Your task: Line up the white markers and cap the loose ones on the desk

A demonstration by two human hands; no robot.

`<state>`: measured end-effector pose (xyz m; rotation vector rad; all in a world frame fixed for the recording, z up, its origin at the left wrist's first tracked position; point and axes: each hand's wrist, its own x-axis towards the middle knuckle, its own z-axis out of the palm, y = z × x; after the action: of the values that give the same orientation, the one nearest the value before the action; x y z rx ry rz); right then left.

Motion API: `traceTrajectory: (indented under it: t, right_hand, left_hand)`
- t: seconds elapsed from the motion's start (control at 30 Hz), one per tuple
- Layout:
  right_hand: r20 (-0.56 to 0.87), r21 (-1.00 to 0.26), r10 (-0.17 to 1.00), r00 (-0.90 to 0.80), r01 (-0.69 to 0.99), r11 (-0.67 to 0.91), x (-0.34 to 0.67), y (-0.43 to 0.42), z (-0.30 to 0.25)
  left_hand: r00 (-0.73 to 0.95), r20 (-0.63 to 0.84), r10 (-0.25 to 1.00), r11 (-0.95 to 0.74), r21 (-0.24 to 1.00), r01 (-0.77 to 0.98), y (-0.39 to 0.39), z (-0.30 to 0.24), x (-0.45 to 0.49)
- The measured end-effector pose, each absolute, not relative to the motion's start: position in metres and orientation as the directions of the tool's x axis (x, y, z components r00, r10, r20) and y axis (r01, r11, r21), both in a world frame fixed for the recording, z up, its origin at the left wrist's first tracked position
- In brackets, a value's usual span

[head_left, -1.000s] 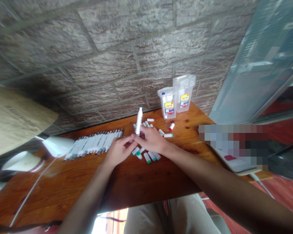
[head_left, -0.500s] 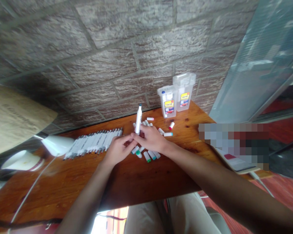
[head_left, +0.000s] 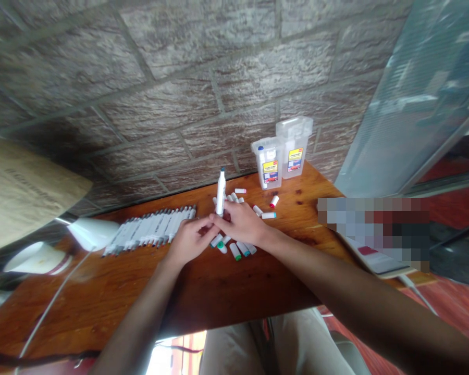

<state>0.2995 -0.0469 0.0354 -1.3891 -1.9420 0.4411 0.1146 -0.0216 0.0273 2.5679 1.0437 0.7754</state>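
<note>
A white marker (head_left: 221,192) with a dark blue-green tip stands nearly upright between my hands, uncapped at its top. My right hand (head_left: 242,221) is closed around its lower part. Fingers of my left hand (head_left: 189,240) are pinched together at its bottom end and touch the right fingers; the exact grip there is partly hidden. Loose marker caps (head_left: 235,252) with green, teal and other coloured ends lie on the table beneath and around my hands. Left of them, a long row of white markers (head_left: 152,228) lies side by side.
Two clear plastic cases (head_left: 272,179) stand at the back by the stone wall (head_left: 160,104); the front one holds a blue-capped marker. A white lamp (head_left: 91,233), its cable and a paper cup (head_left: 39,258) are on the left. A tablet-like object (head_left: 379,260) lies at the right edge.
Almost nothing differs. The marker has shifted very slightly left and down; both hands keep the same hold.
</note>
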Motion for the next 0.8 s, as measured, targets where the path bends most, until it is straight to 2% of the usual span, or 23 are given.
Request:
traceTrajectory:
  t: [0.63,0.8]
  right_hand:
    - [0.240,-0.549,0.942,-0.236,0.767,0.332,0.2981,-0.0478,0.0325]
    - [0.253,-0.544,0.938,-0.236,0.768,0.339,0.2980,-0.0477,0.0330]
  left_hand:
    - [0.623,0.350,0.699,-0.714,0.391,0.581,-0.0174,0.0230,0.1129]
    - [0.617,0.349,0.705,-0.708,0.392,0.588,-0.0171,0.0223,0.1123]
